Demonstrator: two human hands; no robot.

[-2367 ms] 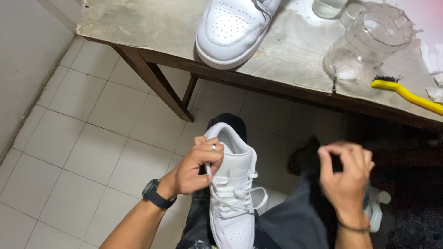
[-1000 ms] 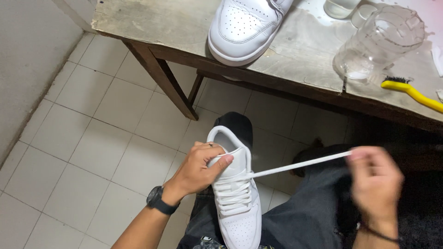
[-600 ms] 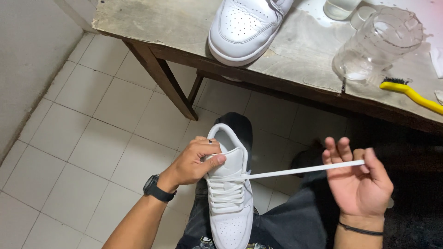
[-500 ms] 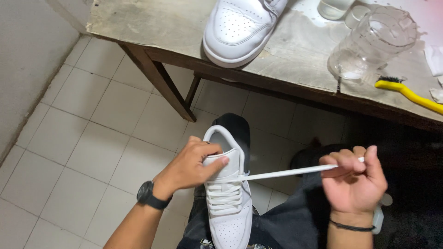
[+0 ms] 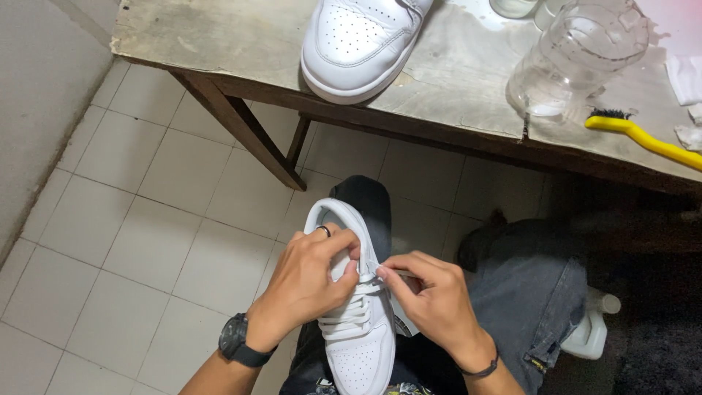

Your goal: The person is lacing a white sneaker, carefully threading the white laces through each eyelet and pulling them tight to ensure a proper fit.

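Right now I am lacing the white leather low-top sneaker that is resting on my lap over my dark jeans, toe pointing toward me. My left hand is curling over the collar and upper eyelets, fingers closed around the shoe's side to steady it, while my right hand is pinching the tip of the flat white shoelace between thumb and forefinger, just beside the left fingertips. I am probably feeding that tip into a top eyelet, though my fingers are hiding the hole itself. To do it cleanly I am keeping the lace flat, not twisted, and holding the shoe still. Up on the worn wooden table the matching white sneaker, a clear plastic jug and a yellow-handled brush are lying well apart from my hands.
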